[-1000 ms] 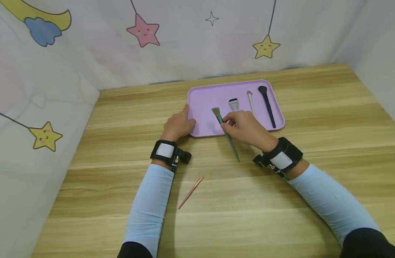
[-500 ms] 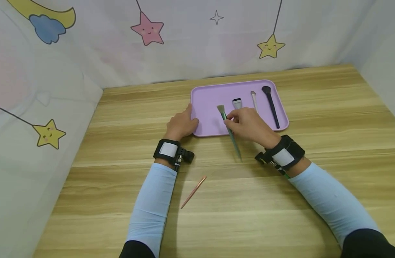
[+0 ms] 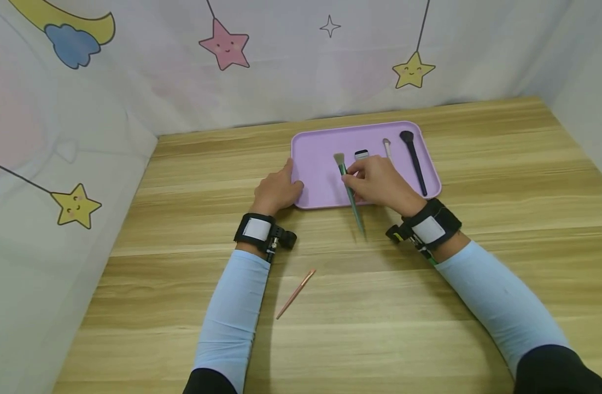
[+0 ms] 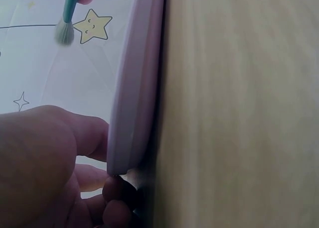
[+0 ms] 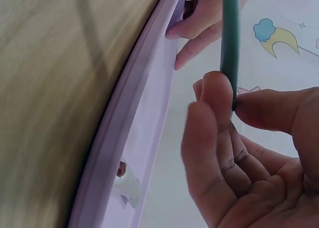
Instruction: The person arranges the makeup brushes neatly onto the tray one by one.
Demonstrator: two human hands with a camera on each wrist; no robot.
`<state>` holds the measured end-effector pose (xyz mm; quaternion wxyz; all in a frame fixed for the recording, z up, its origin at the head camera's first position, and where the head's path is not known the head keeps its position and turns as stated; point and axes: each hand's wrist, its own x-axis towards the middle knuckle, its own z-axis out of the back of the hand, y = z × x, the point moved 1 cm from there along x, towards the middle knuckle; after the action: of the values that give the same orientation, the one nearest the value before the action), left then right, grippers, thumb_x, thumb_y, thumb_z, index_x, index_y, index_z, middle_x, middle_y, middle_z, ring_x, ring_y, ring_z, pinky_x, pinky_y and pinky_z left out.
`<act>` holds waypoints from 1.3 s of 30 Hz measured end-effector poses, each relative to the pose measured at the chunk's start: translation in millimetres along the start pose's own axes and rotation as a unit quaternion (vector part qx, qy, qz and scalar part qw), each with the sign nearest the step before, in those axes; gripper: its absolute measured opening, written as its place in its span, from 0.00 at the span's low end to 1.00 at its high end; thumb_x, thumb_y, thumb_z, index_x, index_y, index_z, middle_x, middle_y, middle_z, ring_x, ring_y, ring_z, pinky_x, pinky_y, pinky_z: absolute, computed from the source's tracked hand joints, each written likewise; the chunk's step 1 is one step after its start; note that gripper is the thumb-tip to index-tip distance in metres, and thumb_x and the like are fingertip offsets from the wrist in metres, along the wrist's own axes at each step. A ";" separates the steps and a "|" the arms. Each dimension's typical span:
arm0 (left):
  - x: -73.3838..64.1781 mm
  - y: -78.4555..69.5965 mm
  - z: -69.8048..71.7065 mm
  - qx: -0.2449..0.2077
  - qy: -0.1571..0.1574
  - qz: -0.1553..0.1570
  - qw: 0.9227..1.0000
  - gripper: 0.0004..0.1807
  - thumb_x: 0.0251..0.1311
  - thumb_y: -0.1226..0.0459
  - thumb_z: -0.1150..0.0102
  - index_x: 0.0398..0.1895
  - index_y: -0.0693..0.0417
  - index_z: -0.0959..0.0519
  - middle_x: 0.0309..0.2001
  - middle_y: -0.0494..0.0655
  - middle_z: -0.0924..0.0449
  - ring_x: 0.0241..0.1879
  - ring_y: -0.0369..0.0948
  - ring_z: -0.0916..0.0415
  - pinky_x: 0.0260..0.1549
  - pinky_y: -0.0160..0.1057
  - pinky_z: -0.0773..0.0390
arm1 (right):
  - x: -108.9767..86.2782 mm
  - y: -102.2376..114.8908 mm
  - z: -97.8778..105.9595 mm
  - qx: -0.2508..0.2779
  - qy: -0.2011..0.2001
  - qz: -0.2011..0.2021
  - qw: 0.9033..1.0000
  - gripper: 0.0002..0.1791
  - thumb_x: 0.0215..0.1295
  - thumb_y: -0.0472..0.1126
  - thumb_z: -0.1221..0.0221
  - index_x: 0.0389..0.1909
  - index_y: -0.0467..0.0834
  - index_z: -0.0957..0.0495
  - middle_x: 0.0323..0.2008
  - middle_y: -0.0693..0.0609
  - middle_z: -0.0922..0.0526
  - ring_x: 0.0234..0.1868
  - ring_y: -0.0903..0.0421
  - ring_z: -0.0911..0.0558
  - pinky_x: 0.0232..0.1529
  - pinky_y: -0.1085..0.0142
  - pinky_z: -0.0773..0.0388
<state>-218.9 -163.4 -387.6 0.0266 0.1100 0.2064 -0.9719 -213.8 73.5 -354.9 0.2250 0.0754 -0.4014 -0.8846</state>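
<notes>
My right hand (image 3: 381, 183) pinches a green makeup brush (image 3: 354, 202) between thumb and fingertips, over the front edge of the purple tray (image 3: 313, 158). Its pale bristles (image 4: 65, 33) point toward the back in the head view, and its handle end hangs out past the tray. At the tray's left end, my left hand (image 3: 276, 191) holds the rim, with fingers on both sides in the left wrist view. On the tray lie a black brush (image 3: 414, 161), a small white-handled brush (image 3: 387, 148) and a flat black-tipped brush (image 3: 361, 154), the last partly hidden by my right hand.
A thin rose-gold brush (image 3: 296, 294) lies on the wooden table (image 3: 404, 328), between my forearms. Behind the tray, a printed cloth backdrop (image 3: 301, 82) rises at the table's back edge.
The green brush and my right hand have shifted slightly right and farther back over the tray, covering more of the flat brush. My left hand stays at the tray's left end.
</notes>
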 end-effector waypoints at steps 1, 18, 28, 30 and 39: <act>0.1 0.2 0.0 -0.001 0.000 0.000 1.000 0.42 0.67 0.52 0.55 0.82 0.50 0.53 0.72 0.57 0.35 0.50 0.54 0.28 0.46 0.52 0.26 | 1.0 -0.8 0.1 0.000 -0.001 -0.002 1.000 0.14 0.71 0.40 0.40 0.45 0.32 0.15 0.27 0.45 0.13 0.22 0.52 0.15 0.23 0.66 0.23; 0.5 -0.1 -0.6 -0.004 -0.001 -0.003 1.000 0.41 0.68 0.52 0.55 0.82 0.50 0.52 0.73 0.56 0.35 0.48 0.53 0.27 0.42 0.50 0.27 | 16.1 -9.2 4.0 0.057 0.008 -0.056 0.997 0.16 0.72 0.40 0.40 0.51 0.31 0.19 0.34 0.41 0.14 0.25 0.52 0.14 0.25 0.61 0.19; 2.3 0.3 -1.1 0.003 -0.002 -0.001 1.000 0.41 0.68 0.51 0.55 0.82 0.49 0.52 0.72 0.56 0.34 0.48 0.53 0.27 0.44 0.51 0.26 | 24.4 -13.5 4.9 0.082 0.010 -0.072 0.994 0.17 0.72 0.39 0.41 0.53 0.29 0.21 0.37 0.38 0.15 0.27 0.51 0.14 0.29 0.60 0.17; 2.3 0.4 -1.2 0.002 -0.002 -0.001 1.000 0.41 0.68 0.51 0.55 0.82 0.49 0.52 0.72 0.56 0.34 0.48 0.53 0.27 0.44 0.52 0.26 | 26.0 -14.2 5.7 0.083 0.011 -0.074 0.994 0.18 0.73 0.39 0.42 0.54 0.28 0.21 0.38 0.38 0.15 0.26 0.51 0.14 0.29 0.60 0.17; 2.2 1.6 -1.4 0.005 -0.004 0.001 1.000 0.41 0.68 0.51 0.54 0.82 0.49 0.52 0.70 0.57 0.32 0.47 0.54 0.26 0.42 0.51 0.26 | 30.1 -17.4 9.7 0.092 0.010 -0.083 0.992 0.19 0.74 0.39 0.43 0.55 0.28 0.22 0.39 0.36 0.15 0.27 0.49 0.13 0.30 0.61 0.17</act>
<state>-220.6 -164.3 -389.9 0.0279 0.1060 0.2016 -0.9733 -249.4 76.4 -359.9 0.1467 0.1373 -0.4711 -0.8589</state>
